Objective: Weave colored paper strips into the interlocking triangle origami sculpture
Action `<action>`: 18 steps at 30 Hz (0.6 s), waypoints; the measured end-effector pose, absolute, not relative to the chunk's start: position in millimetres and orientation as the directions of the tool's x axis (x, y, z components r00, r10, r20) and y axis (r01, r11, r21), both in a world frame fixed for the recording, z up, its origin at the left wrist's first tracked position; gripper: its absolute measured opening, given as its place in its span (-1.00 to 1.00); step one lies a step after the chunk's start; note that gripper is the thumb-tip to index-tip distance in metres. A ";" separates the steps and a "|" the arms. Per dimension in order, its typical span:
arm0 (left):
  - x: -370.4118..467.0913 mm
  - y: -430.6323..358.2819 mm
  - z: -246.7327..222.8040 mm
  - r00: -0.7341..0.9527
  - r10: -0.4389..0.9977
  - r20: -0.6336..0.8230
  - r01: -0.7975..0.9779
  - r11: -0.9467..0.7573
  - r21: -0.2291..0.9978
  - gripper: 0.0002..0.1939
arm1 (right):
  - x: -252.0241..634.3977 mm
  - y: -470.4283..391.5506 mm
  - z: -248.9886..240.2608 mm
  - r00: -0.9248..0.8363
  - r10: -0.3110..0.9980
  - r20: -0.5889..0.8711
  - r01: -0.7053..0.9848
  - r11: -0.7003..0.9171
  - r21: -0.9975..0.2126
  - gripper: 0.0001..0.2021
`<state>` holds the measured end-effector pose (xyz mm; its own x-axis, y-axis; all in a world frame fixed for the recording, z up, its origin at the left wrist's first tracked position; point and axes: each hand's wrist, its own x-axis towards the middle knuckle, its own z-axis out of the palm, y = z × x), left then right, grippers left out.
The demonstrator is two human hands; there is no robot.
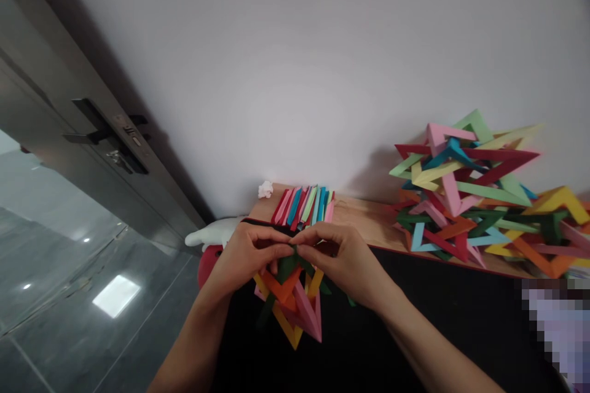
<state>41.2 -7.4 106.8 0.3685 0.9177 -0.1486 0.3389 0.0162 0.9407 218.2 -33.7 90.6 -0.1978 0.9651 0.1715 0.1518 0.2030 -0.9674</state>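
Note:
In the middle of the head view, a folded paper star [308,313] of pink, orange, yellow and dark green strips hangs below my two hands. My left hand [258,252] is closed, thumb and forefinger pinching the dark green strip [288,267] at its top. From the other side, my right hand [334,252] pinches the same green strip, the fingertips of both hands almost touching. The part of the strip between the fingertips is mostly hidden. Just beyond my hands lies a row of folded paper strips [304,206] in red, pink, blue and green.
Finished-looking paper stars [461,190] are piled at the right on a wooden shelf [364,221] along the wall. A crumpled white paper [265,189] lies at the shelf's left end. A black surface [437,313] is in front. At left stands a door with a handle [99,135].

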 end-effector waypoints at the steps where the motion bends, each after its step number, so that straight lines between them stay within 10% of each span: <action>1: 41.3 -7.8 107.2 0.364 0.920 -0.144 0.341 0.013 0.940 -0.84 | 216.2 -34.6 90.3 -0.170 0.970 0.174 0.158 0.201 -0.967 -0.88; 18: 36.0 -31.9 110.1 0.384 0.923 0.033 0.562 -0.262 0.784 -0.61 | 220.8 -31.4 86.0 -0.343 0.865 0.366 0.337 0.477 -0.812 -0.85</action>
